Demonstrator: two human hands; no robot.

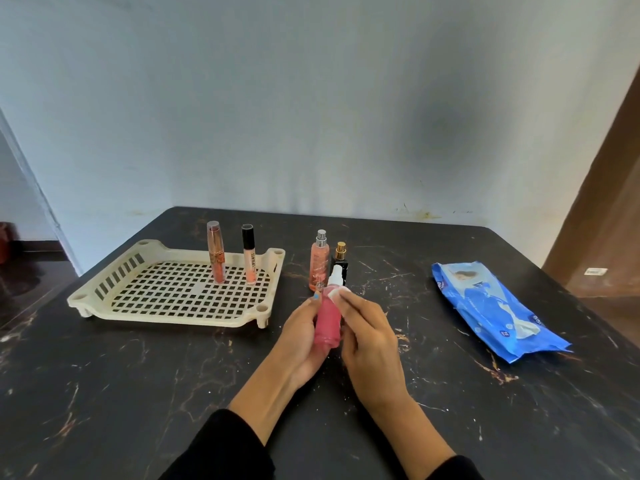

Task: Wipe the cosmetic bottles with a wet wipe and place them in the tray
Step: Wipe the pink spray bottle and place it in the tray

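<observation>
My left hand (pixel 300 336) grips a pink bottle (pixel 328 322) with a white cap, held upright above the table's middle. My right hand (pixel 369 336) presses a white wet wipe (pixel 341 293) against the bottle's shoulder. A cream slotted tray (pixel 124 271) stands at the left with a lipstick tube (pixel 216 252) and a black-capped lip gloss (pixel 249 254) upright in its far part. A peach spray bottle (pixel 319 260) and a small black bottle with a gold cap (pixel 340 256) stand on the table just beyond my hands.
A blue pack of wet wipes (pixel 491 308) lies at the right on the dark marbled table (pixel 138 393). A pale wall rises behind the table's far edge. A brown door stands at the far right.
</observation>
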